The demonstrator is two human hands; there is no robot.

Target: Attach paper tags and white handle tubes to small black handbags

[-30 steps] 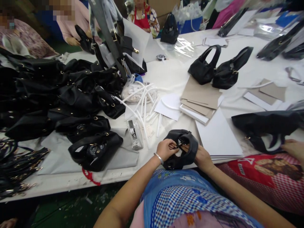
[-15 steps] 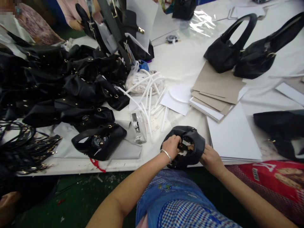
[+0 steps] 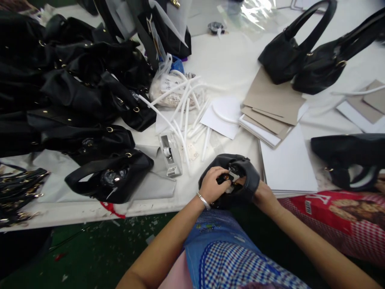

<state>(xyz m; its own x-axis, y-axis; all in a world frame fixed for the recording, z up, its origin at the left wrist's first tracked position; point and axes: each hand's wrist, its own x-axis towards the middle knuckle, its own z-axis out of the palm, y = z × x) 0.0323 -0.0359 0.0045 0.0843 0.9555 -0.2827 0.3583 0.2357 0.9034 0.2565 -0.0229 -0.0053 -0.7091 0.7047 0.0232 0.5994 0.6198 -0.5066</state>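
Observation:
A small black handbag (image 3: 249,168) is held at the table's front edge, its mouth turned up towards me. On its left side, my left hand (image 3: 214,185), with a silver bracelet at the wrist, is closed on the bag near the mouth. My right hand (image 3: 266,199) grips the bag from the right; its fingers pass under the handle and show partly inside the opening. Something pale and shiny shows within the mouth, too small to name. Left of the bag lies a clear tape dispenser (image 3: 170,154), with white tubes (image 3: 185,114) behind it.
Many black handbags (image 3: 75,88) are heaped on the left, with black straps (image 3: 22,192) in front. Brown cardboard sheets (image 3: 272,98) and white sheets (image 3: 290,160) lie to the right. Two handbags (image 3: 282,60) stand behind them. Another person's red checked clothing (image 3: 339,216) is at right.
The view has shifted slightly down and closer. My left hand has turned a little at the bag's mouth, and the shiny pale item inside shows more. Both hands keep hold of the bag.

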